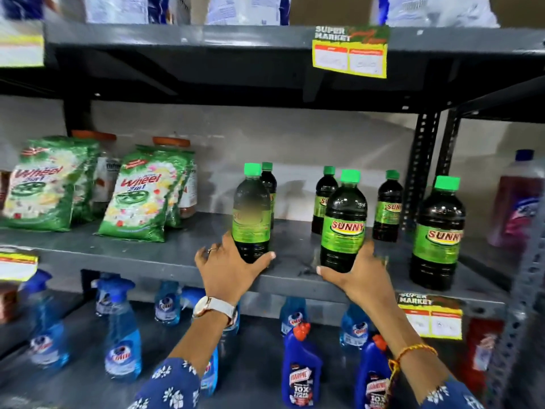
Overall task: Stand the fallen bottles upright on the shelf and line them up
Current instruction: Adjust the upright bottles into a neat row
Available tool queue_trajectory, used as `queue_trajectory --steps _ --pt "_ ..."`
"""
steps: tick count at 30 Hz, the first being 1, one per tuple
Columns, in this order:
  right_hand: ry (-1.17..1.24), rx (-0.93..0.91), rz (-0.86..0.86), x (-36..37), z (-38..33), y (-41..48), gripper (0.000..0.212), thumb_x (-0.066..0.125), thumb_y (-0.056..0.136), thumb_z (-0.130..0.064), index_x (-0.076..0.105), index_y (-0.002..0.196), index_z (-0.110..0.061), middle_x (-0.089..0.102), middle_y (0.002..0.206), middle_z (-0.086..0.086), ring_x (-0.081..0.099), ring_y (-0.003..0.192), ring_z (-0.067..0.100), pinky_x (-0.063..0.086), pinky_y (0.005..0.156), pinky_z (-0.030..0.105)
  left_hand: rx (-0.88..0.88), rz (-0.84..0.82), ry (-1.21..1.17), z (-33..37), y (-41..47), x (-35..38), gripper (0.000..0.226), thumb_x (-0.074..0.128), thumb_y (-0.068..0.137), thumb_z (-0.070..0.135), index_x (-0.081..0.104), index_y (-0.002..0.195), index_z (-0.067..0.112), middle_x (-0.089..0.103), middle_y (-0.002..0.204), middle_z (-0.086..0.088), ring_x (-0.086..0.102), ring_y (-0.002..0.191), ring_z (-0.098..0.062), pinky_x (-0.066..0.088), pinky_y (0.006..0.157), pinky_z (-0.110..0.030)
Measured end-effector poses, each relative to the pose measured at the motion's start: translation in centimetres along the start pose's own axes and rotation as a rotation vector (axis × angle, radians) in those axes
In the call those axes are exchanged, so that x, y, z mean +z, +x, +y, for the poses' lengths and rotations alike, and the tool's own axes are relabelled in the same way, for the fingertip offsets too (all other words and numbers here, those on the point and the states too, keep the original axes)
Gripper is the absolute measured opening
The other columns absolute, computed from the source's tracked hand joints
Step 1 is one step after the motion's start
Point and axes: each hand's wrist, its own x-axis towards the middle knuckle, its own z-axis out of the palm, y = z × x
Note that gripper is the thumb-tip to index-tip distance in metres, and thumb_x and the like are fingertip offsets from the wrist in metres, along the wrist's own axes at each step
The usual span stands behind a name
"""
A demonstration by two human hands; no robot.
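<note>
left hand (228, 265) clamped on base of upright Sunny bottle (251, 212), near shelf (147, 255) edge | right hand (358, 271) clamped on second Sunny bottle (343, 222) to its right | four more upright right and behind

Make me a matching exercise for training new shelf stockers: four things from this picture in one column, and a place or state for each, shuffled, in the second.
Column 1:
1. Left hand
2. Right hand
3. Wheel detergent packet
4. Blue spray bottle

Column 2:
A. On the shelf below the bottles
B. Grips the blurred-label bottle at its base
C. Leaning at the left of the middle shelf
D. Grips the middle front Sunny bottle

Pairs: 1-B, 2-D, 3-C, 4-A
</note>
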Motion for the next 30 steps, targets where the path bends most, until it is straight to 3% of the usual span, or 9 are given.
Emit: queue_trajectory --steps 4,10,21,24,27,30 --pt "-0.035 -0.016 0.028 0.2 0.2 0.1 0.081 0.076 0.052 -0.058 0.033 0.103 -0.013 0.065 0.099 0.013 0.064 0.090 0.035 0.053 0.073 0.044 -0.011 0.042 -0.008 0.1 0.0 0.3 0.074 0.063 0.054 0.074 0.048 0.086 0.008 0.069 0.068 -0.014 0.064 0.072 -0.030 0.035 0.087 -0.046" --pt "-0.062 -0.010 0.027 0.4 0.4 0.4 0.082 0.073 0.051 -0.065 0.032 0.103 -0.016 0.064 0.100 0.010 0.063 0.090 0.034 0.051 0.069 0.039 -0.023 0.043 -0.011 0.2 0.1 0.4 0.076 0.059 0.055 0.077 0.046 0.085 0.009 0.069 0.071 -0.013 0.064 0.074 -0.030 0.032 0.089 -0.046" --pt "-0.067 -0.005 0.018 0.4 0.5 0.4 0.080 0.073 0.051 -0.064 0.033 0.102 -0.017 0.063 0.099 0.007 0.063 0.087 0.031 0.053 0.069 0.040 -0.062 -0.070 -0.023 0.3 0.1 -0.6 0.084 0.044 0.050 0.087 0.042 0.086 0.011 0.068 0.077 -0.012 0.064 0.077 -0.030 0.030 0.089 -0.046" --pt "-0.052 -0.001 0.000 0.3 0.5 0.3 0.084 0.072 0.049 -0.068 0.032 0.104 -0.018 0.062 0.103 0.006 0.063 0.091 0.029 0.052 0.071 0.038 -0.068 -0.085 -0.055 0.5 -0.1 -0.6 0.093 0.046 0.050 0.085 0.042 0.102 0.008 0.068 0.092 -0.016 0.062 0.089 -0.032 0.027 0.094 -0.048" --pt "0.011 -0.023 -0.059 -0.2 0.4 0.0 0.092 0.072 0.048 -0.070 0.031 0.113 -0.020 0.059 0.111 0.001 0.060 0.100 0.023 0.050 0.077 0.036 -0.079 -0.037 -0.138 0.9 -0.9 -0.9 0.113 0.054 0.056 0.081 0.026 0.132 0.003 0.049 0.129 -0.024 0.045 0.120 -0.037 0.024 0.101 -0.056" --pt "0.277 -0.128 0.018 -1.6 0.9 -1.2 0.095 0.072 0.053 -0.067 0.030 0.128 -0.028 0.048 0.120 -0.012 0.050 0.110 0.007 0.043 0.090 0.025 0.048 0.149 -0.237 2.0 -2.8 -1.1 0.104 0.050 0.061 0.075 0.028 0.132 0.002 0.041 0.136 -0.024 0.038 0.124 -0.037 0.028 0.099 -0.058"
